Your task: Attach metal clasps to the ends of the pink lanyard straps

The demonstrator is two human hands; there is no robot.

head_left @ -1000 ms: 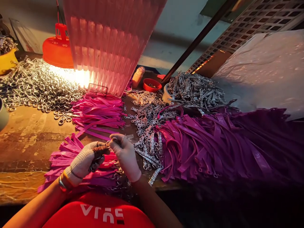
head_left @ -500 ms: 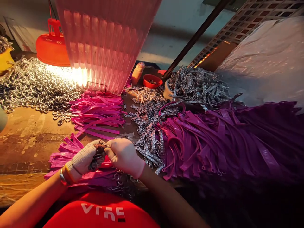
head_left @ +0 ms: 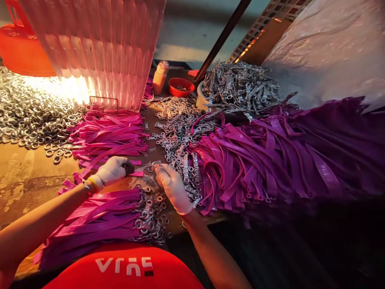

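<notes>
Left of left hand (head_left: 113, 169): bare tabletop (head_left: 45, 172), low passage available. Beyond left hand: pink strap bundle (head_left: 111, 134), then translucent panel (head_left: 102, 56) blocking straight reach. Beyond right hand (head_left: 173, 186): metal link pile (head_left: 177, 134). Right of right hand: purple strap heap (head_left: 249, 164), low sideways passage obstructed.

The left hand (head_left: 116, 168) wears a white knitted glove (head_left: 107, 170), faintly dotted, dark around the fingers. A yellow band (head_left: 96, 182) rings this glove's wrist end, with a thin bracelet (head_left: 87, 186) just behind it. The right hand (head_left: 172, 182), to the right of that glove, has a smooth, pale, close-fitting glove (head_left: 179, 196). Nearer the body than the knitted glove is a bright red top (head_left: 90, 279) with blocky white lettering (head_left: 119, 266).
</notes>
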